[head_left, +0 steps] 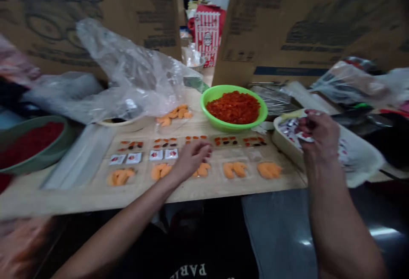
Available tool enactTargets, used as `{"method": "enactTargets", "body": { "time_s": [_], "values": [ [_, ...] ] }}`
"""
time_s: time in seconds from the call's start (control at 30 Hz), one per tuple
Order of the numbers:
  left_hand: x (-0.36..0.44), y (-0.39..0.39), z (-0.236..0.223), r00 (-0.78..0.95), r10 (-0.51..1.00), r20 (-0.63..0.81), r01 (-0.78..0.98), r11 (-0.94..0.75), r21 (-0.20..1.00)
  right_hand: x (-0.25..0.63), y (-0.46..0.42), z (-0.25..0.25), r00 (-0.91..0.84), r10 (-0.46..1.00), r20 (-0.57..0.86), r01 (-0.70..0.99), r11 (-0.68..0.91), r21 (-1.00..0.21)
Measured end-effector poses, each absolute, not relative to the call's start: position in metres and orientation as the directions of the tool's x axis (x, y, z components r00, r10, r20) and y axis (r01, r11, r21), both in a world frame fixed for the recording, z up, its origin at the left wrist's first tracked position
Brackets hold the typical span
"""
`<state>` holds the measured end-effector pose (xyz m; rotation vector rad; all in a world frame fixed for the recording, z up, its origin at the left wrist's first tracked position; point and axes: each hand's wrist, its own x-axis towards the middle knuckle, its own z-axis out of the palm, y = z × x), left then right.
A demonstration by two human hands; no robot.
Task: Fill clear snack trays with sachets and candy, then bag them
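My right hand (pixel 321 130) is above a cream tub (pixel 292 151) of small printed sachets. Its fingers close on a white sachet (pixel 306 136). My left hand (pixel 194 156) hovers over the middle of a row of clear trays, fingers loosely bent and apart, with nothing visible in them. It partly hides one tray and its orange curved pieces (pixel 202 169). Small red and dark pieces (pixel 165 142) lie along the back of the trays. Two white sachets with red print (pixel 134 158) sit in the far left tray, and two more (pixel 163 154) in the tray beside it.
Behind the trays stands a bright green bowl (pixel 207 115) of red pieces. Another green basin (pixel 19 168) with red contents is at the left. Crumpled clear plastic (pixel 137 74) covers a round container. Large cardboard boxes (pixel 271 19) rise at the back. Loose orange pieces (pixel 174 116) lie near the plastic.
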<state>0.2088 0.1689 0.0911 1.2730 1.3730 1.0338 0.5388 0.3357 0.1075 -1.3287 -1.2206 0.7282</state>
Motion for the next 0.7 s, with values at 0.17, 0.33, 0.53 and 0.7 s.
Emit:
{"method": "enactTargets", "body": {
  "time_s": [0.17,0.33,0.53,0.7],
  "values": [
    [0.252,0.198,0.084,0.177,0.894,-0.411,-0.534,0.438,0.723,0.364,0.268,0.087,-0.276,0.961,0.019,-0.079,-0.003,-0.997],
    [0.196,0.198,0.059,-0.176,0.864,-0.472,-0.332,0.4,0.855,0.323,0.269,0.056,-0.493,0.87,-0.003,-0.075,-0.046,-0.996],
    [0.134,0.194,0.043,-0.382,0.916,-0.122,0.385,0.278,0.88,0.35,0.282,0.04,-0.553,0.832,-0.042,0.409,0.227,-0.884],
    [0.153,0.18,0.047,-0.262,0.965,0.013,0.834,0.219,0.506,0.35,0.27,0.036,-0.711,0.702,0.037,0.522,0.563,-0.641]
  ]
}}
